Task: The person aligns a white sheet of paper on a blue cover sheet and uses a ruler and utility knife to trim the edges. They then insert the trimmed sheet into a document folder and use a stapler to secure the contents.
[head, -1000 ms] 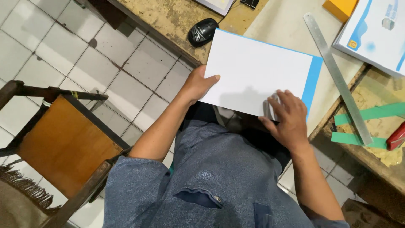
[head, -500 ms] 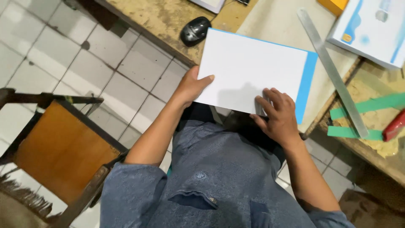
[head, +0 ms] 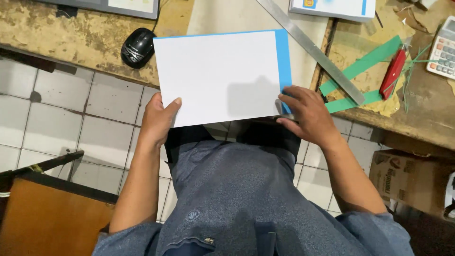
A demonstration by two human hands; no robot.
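A white sheet of card [head: 218, 76] lies over a blue sheet whose edge [head: 283, 61] shows as a strip along the right side. My left hand [head: 159, 118] pinches the lower left corner of the stack, thumb on top. My right hand [head: 308, 114] grips the lower right corner, fingers curled over the blue edge. The stack hangs partly over the front edge of the worn wooden table [head: 71, 38], above my lap.
A black computer mouse [head: 137, 47] sits left of the sheets. A long metal ruler [head: 313, 50], green paper strips [head: 360, 64], a red utility knife [head: 393, 73] and a calculator [head: 443, 50] lie at right. A wooden chair [head: 42, 213] stands lower left, a cardboard box [head: 412, 180] lower right.
The view has shifted, and the sheets now lie squarer to me. Both hands keep their hold on the lower corners, the right hand now further out at the blue edge.
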